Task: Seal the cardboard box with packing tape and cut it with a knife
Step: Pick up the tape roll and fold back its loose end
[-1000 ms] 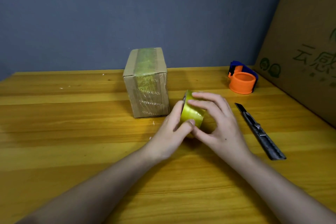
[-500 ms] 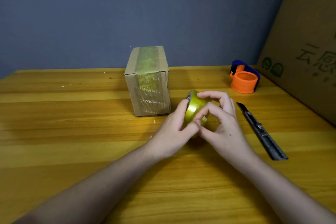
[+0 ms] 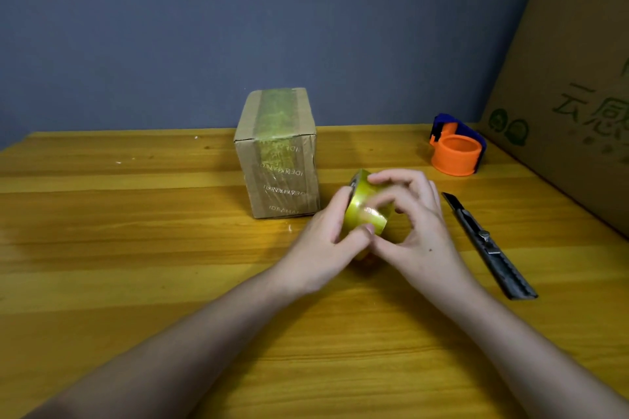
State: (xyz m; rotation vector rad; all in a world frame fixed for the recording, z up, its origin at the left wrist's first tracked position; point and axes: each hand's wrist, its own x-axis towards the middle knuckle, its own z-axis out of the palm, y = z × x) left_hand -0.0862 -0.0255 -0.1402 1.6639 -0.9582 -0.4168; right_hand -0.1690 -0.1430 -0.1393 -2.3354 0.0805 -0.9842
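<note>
Since a moment ago the right hand (image 3: 420, 224) has lifted its fingers off the roll of tape (image 3: 366, 211), so more of the shiny yellow band now shows; the left hand (image 3: 326, 235) has kept its grip and nothing else on the surface (image 3: 136, 248) has shifted.

Nearest, two bare forearms reach in from 6 o'clock and meet at the middle. The left hand grips the roll from the 9 o'clock side, thumb pressed against its lower edge. The right hand curls over it from 3 o'clock, fingertips picking at the outer layer, thumb touching the left thumb. The roll stands on edge, held between both hands just above the wood.

At 3 o'clock from the hands a dark knife (image 3: 490, 245) lies flat, blade tip pointing away, near the right hand but apart from it.

Farther back, at 11 o'clock from the roll and near it, the small cardboard box (image 3: 279, 160) stands upright, a strip of tape already down its top and front. At 2 o'clock sits an orange and blue tape dispenser (image 3: 456, 146). A big carton (image 3: 578, 95) leans at the right edge, before a grey wall (image 3: 272, 27).
</note>
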